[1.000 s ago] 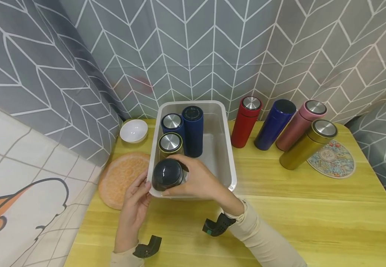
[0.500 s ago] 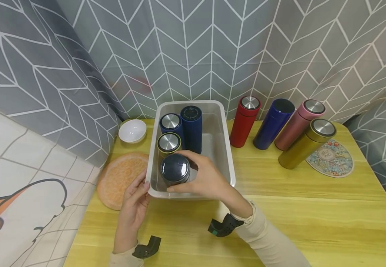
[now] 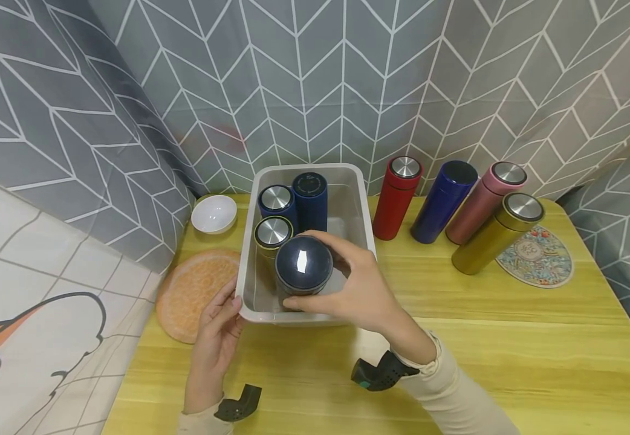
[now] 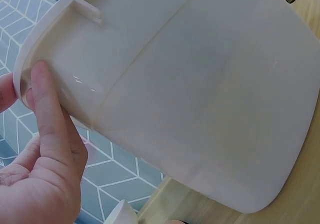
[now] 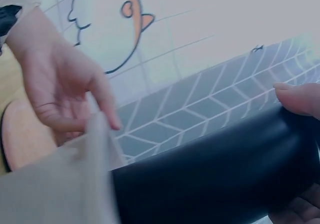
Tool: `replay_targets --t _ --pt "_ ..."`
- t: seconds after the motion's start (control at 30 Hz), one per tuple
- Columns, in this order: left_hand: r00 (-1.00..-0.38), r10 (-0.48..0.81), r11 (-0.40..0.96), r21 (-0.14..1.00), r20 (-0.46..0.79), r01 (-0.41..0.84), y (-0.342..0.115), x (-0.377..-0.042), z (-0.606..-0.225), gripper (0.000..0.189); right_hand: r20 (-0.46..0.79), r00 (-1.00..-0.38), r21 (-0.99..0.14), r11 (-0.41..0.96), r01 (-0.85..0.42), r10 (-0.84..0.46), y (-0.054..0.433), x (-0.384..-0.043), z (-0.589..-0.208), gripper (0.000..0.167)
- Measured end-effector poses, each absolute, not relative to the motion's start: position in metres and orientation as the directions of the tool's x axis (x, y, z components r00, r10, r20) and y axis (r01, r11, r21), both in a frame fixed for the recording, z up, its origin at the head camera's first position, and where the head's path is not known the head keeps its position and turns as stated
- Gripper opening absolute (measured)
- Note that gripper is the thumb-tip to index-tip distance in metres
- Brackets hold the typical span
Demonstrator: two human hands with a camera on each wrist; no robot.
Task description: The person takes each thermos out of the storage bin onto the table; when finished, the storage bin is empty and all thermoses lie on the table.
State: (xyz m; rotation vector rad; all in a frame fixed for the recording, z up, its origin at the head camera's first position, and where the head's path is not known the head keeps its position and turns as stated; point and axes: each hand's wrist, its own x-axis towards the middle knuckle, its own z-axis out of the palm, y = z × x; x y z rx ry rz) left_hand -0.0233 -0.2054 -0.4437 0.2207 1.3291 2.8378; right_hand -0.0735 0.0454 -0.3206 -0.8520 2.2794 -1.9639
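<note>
My right hand point(image 3: 361, 290) grips a black thermos bottle point(image 3: 304, 264) near its glossy top, thumb on one side and fingers on the other. The dark bottle body point(image 5: 215, 169) shows beyond the wall of a light grey plastic bin point(image 3: 369, 223) in the right wrist view. With thumb and fingers, my left hand point(image 3: 219, 329) pinches the bin's near left corner; the left wrist view has those fingers point(image 4: 50, 114) against the rim. Inside the bin stand a yellow-rimmed bottle point(image 3: 273, 231), a blue bottle with a steel lid point(image 3: 277, 199) and a taller dark blue bottle point(image 3: 311, 196).
Right of the bin stand a red bottle point(image 3: 396, 199), a blue-violet bottle point(image 3: 444, 202), a pink bottle point(image 3: 483, 205) and a gold bottle point(image 3: 494, 235). A patterned mat point(image 3: 538, 257) lies beyond them. On the left are a white bowl point(image 3: 214, 214) and an orange round mat point(image 3: 195, 296).
My right hand has moved the black bottle up and to the right, away from the bin's near left corner. The left hand stays on the bin's corner.
</note>
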Motion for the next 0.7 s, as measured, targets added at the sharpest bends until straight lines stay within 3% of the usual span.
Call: replay_targets --t 0.2,0.5,0.7 --pt "-0.988 0.064 -0.646 0.761 0.137 0.064 -0.206 -0.023 -0.442 0.047 0.401 -0.836 -0.905 -0.020 -0.425 -0.375 0.062 -0.071 -0.298 0.084" --pt "-0.990 0.051 -0.640 0.765 0.130 0.068 -0.205 -0.022 -0.443 0.047 0.455 -0.846 -0.884 -0.027 -0.466 -0.279 0.088 -0.068 -0.264 0.086" --pt "-0.993 0.047 -0.623 0.780 0.107 0.055 -0.205 -0.023 -0.443 0.046 0.559 -0.811 -0.827 -0.176 -0.533 -0.170 0.105 -0.069 -0.256 0.088"
